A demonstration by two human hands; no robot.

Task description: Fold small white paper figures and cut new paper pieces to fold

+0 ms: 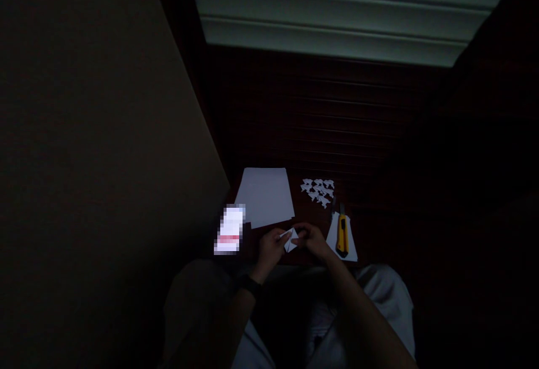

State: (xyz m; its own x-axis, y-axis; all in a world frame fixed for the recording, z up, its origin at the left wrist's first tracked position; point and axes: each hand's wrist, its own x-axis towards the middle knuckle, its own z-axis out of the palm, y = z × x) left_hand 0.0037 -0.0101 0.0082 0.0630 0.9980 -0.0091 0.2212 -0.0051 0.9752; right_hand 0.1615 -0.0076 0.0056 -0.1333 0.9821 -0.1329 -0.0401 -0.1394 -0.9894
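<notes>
Table (303, 214): dark wood and dimly lit, it carried everything here, just past the seated person's knees.
White sheet (265, 195): lay flat at the left of the table, well beyond the hands.
Left hand (269, 248): had a dark watch (250, 285) at the wrist; its grip was pinched together on the left edge of the folded paper piece.
Right hand (314, 240): its grip was closed on the piece's right side, fingers curled over the top.
Utility knife (342, 235): yellow, it rested on a paper scrap (351, 252) just right of the right hand, untouched.
Pile of small folded shapes (318, 190): white, clustered near the knife's far end.
Folded paper piece (290, 240): small, white and pointed, held between both hands just above the table's near edge.
Handling: I judged it very light and thin, easily crushed or creased wrong. It was best held by fingertips at corners and fold lines.
</notes>
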